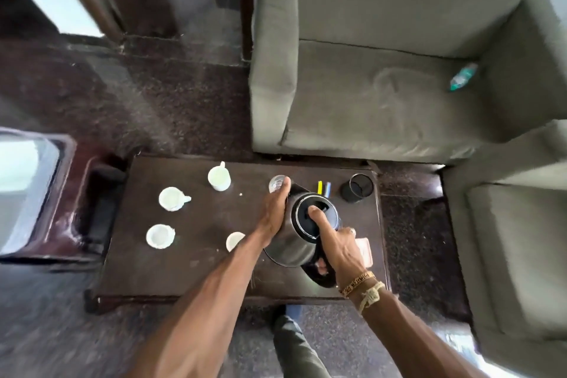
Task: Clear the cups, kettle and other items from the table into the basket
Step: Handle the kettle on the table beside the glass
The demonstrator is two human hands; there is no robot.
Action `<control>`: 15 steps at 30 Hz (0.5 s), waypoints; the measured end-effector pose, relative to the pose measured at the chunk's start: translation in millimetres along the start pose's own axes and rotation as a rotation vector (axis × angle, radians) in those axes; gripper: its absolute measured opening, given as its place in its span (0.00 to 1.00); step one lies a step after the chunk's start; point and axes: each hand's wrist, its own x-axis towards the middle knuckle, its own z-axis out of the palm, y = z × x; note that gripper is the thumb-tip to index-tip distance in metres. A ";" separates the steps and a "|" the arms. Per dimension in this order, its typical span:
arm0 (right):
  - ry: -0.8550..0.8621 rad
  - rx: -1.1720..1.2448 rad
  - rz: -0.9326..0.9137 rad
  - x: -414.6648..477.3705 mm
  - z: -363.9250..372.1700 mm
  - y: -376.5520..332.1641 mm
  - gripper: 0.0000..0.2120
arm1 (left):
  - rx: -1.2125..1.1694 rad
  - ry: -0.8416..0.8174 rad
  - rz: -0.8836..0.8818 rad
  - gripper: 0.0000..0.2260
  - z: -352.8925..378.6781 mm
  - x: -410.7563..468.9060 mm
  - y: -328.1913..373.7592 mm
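Four white ceramic cups (219, 177) stand on the dark wooden surface (196, 270), left of one steel kettle (299, 239). Right hand (340, 244) fingers wrap its black handle, pointing toward the person; left hand (274, 210) lies flat against its side.

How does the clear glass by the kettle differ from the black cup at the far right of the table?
The clear glass is transparent and touched by the left hand; the black cup is dark, looks larger and stands untouched. Both stand upright along the table's far edge.
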 end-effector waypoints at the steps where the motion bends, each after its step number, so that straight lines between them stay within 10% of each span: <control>1: -0.042 0.007 0.000 7.3 0.7 2.1 0.42 | 0.006 0.015 -0.013 0.26 -0.5 3.3 -7.2; 15: -0.442 0.129 -0.311 61.7 -7.3 31.8 0.26 | -0.151 0.061 -0.270 0.22 -5.7 46.2 -68.9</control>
